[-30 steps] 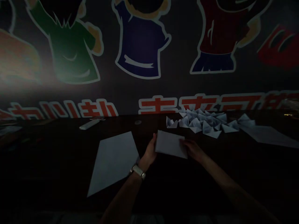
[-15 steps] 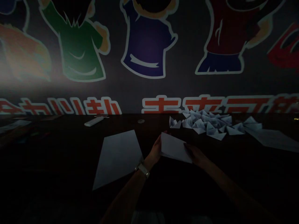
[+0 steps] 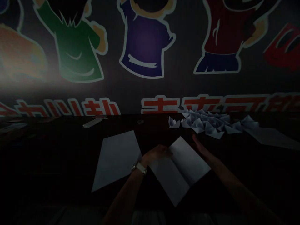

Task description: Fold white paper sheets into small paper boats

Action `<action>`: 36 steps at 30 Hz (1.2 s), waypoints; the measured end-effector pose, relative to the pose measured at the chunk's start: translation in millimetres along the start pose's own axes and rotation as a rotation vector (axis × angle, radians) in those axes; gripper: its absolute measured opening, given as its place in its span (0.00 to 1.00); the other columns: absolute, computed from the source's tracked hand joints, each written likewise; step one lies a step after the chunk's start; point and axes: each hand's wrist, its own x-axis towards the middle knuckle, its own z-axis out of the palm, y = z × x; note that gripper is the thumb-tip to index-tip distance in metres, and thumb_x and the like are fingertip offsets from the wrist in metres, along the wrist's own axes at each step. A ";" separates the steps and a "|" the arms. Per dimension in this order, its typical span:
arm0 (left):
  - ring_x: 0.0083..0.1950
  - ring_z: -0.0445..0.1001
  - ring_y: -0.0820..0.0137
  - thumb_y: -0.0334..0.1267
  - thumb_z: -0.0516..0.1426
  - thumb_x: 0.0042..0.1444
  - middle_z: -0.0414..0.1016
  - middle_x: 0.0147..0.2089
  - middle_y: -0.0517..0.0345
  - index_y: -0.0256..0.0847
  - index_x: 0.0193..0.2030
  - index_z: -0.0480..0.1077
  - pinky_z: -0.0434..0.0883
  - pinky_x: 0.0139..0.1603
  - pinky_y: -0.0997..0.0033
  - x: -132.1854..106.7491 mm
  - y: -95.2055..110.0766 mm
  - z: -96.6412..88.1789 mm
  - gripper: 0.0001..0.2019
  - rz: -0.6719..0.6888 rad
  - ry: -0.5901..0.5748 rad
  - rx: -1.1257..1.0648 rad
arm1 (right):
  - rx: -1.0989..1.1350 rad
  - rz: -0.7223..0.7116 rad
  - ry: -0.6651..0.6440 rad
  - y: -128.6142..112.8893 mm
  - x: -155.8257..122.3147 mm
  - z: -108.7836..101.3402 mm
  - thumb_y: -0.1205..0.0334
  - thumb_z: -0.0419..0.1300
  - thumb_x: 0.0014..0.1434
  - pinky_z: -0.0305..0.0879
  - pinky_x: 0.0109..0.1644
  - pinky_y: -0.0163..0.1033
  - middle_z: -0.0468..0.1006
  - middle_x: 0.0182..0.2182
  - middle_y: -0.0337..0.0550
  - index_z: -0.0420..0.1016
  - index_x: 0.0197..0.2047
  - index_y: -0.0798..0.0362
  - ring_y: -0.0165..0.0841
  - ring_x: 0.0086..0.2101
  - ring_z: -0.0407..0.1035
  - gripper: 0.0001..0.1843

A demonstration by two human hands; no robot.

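A white sheet of paper [image 3: 191,159] lies opened out in front of me, with a crease running down between its two halves. My left hand [image 3: 159,152], with a pale-banded watch [image 3: 139,167] on its wrist, grips the sheet by its upper left part, fingers bent over it. Beside the sheet's upper right edge is my right hand [image 3: 199,145], seen edge-on with a finger stretched out; its other fingers are lost in the dark. To the left of my left hand, a stack or sheet of flat white paper [image 3: 117,157] rests on the dark table.
Several folded paper boats [image 3: 206,122] are heaped at the back right. Flat paper [image 3: 274,137] lies right of them. A white elongated object [image 3: 93,122] and a small round item [image 3: 140,121] sit near the wall, which carries cartoon figures and red lettering.
The folded paper has been opened out flat and lowered towards me. My left hand has shifted over its top; my right hand has come off its edge. The view has turned slightly.
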 end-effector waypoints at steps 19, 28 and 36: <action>0.63 0.57 0.56 0.42 0.45 0.62 0.60 0.62 0.43 0.37 0.60 0.60 0.49 0.63 0.54 -7.3 -21.5 40.5 0.21 0.296 0.153 0.925 | -0.784 -0.529 0.468 41.4 40.4 -6.0 0.63 0.56 0.51 0.54 0.58 0.52 0.76 0.45 0.50 0.76 0.41 0.53 0.46 0.50 0.65 0.14; 0.64 0.54 0.56 0.41 0.48 0.60 0.57 0.64 0.44 0.38 0.62 0.56 0.49 0.63 0.53 -5.8 -25.7 40.3 0.24 0.249 0.153 0.984 | -1.105 -0.680 0.174 39.6 23.8 14.7 0.71 0.47 0.56 0.56 0.61 0.47 0.64 0.59 0.42 0.64 0.59 0.47 0.35 0.57 0.60 0.27; 0.65 0.53 0.57 0.42 0.43 0.63 0.55 0.65 0.43 0.33 0.63 0.54 0.49 0.63 0.54 -6.4 -31.5 41.6 0.24 0.256 0.174 1.076 | -1.078 -0.668 0.036 46.8 17.7 19.6 0.67 0.48 0.60 0.50 0.64 0.46 0.56 0.62 0.38 0.59 0.61 0.45 0.34 0.61 0.51 0.26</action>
